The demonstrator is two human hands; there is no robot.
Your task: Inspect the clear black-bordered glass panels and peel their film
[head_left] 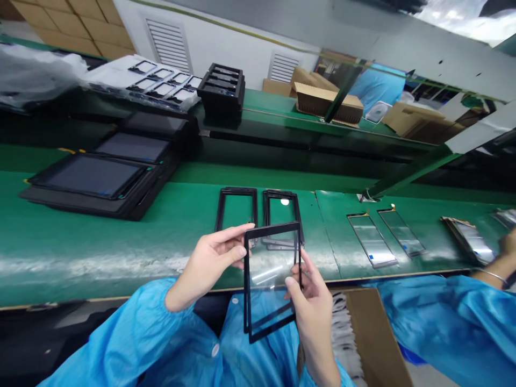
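Holding a black-framed glass panel (271,279) between both hands, above the front of a blue gown (181,344), viewed from the wearer's head. The left hand (209,263) is closed on the panel's 9 o'clock edge, its fingers (231,239) reaching to the black border. The right hand (312,312) is closed on the lower 3 o'clock edge, its thumb (291,282) lying on the glass; both grips are firmly on the panel, which is tilted and does not touch the green worktop (266,180). At 5 o'clock, a cardboard box (371,338) with white strips (342,338) lies beside the worktop's near edge. At 12 o'clock, just past the panel, two open black frames (236,209) lie side by side on the worktop. At 3 o'clock lie two clear glass panels (371,240), then a small stack of panels (467,239); a co-worker's hand (507,244) with a thin bangle and blue sleeve (443,322) enters at the edge. At 10 o'clock, three dark panels (88,177) sit in black trays. Farthest, at 11 o'clock, are a white sheet of small black-framed pieces (161,80) and a black rack (221,88); at 1 o'clock, cardboard boxes (328,102) and a person in blue (379,86).
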